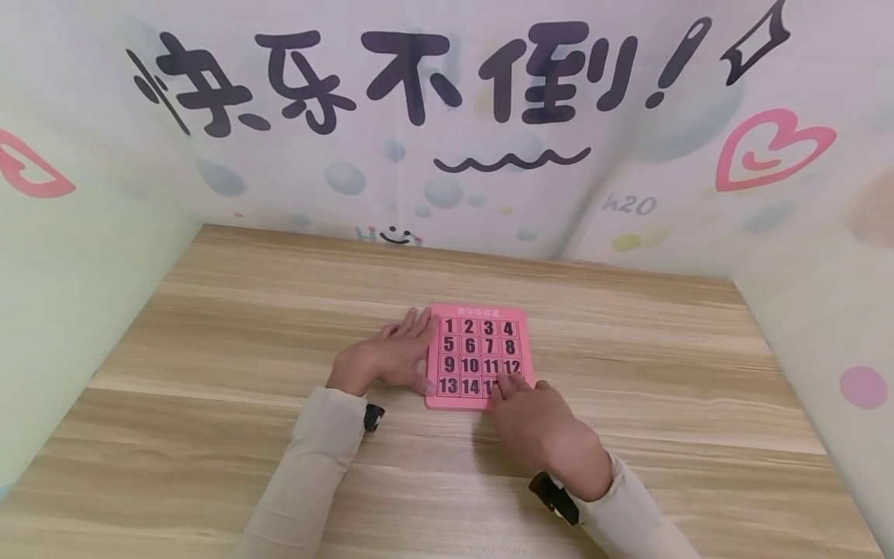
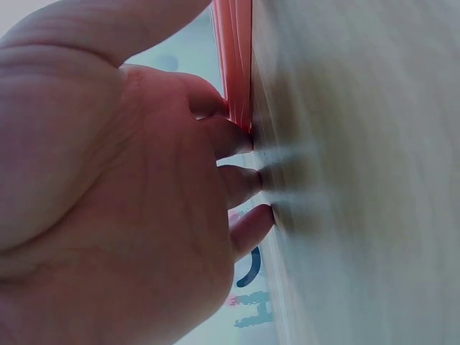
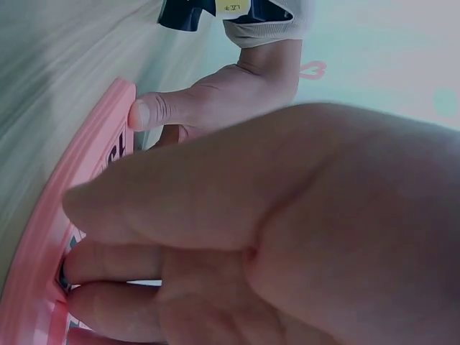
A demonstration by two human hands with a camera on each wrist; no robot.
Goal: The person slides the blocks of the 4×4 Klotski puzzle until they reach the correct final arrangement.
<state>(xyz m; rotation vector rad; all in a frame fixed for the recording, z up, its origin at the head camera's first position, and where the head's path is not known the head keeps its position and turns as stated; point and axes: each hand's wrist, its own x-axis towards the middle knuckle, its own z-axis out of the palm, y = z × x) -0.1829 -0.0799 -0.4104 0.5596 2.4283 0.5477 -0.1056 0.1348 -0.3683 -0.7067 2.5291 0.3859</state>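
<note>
A pink number slide puzzle (image 1: 478, 312) lies flat on the wooden table, its tiles in rows from 1 at top left. Tile 14 (image 1: 470, 387) shows in the bottom row; the tile right of it is partly covered, and the bottom right corner is hidden by fingers. My left hand (image 1: 391, 359) rests along the puzzle's left side, thumb at the lower corner. In the left wrist view its fingertips touch the table and the pink edge (image 2: 235, 57). My right hand (image 1: 541, 419) touches the lower right tiles with extended fingertips, thumb near the bottom rim (image 3: 43, 215).
The wood-grain table (image 1: 230, 326) extends on all sides of the puzzle. A printed white cloth (image 1: 293, 178) with large dark characters stands behind it, with pale walls at left and right. Black straps (image 1: 554, 497) sit at both wrists.
</note>
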